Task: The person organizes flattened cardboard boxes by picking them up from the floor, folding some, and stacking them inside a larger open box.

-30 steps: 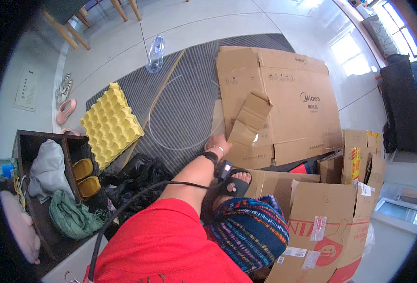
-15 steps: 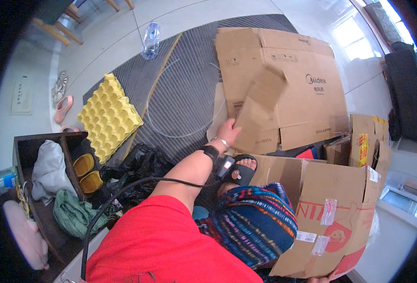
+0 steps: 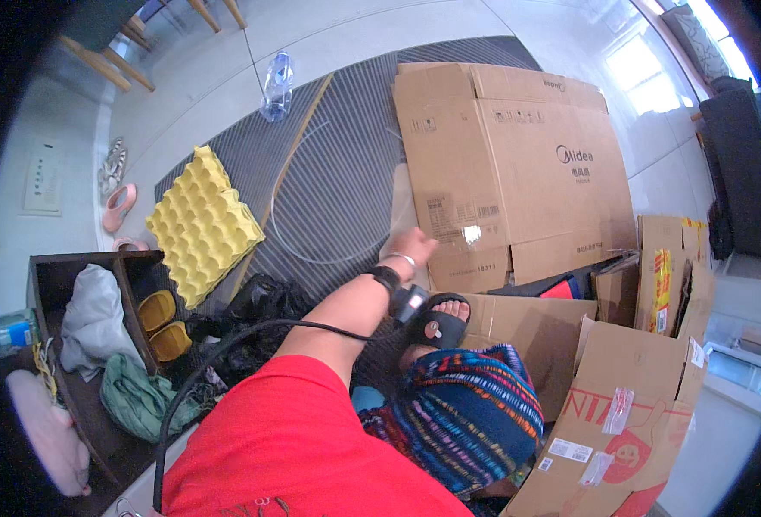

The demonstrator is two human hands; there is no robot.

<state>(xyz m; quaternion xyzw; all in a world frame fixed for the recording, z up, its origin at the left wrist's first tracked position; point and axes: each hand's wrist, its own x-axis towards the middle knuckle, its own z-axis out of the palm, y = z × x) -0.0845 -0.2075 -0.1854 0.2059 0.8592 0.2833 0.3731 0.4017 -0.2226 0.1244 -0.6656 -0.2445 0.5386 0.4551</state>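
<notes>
Cardboard (image 3: pixel 561 185) lies just beside the left fingers (image 3: pixel 427 244), spread or pinching I cannot tell.

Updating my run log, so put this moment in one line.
left hand: beside flattened carton | right hand: not in view | yellow egg tray: on striped mat

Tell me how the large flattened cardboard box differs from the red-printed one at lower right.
The flattened box lies spread partly over the striped mat; the red-printed box is beside the patterned clothing. The flattened box shows dark print, the red-printed box bold red. White stickers mark the red-printed box; the flattened box shows none. Both are brown cardboard.
</notes>
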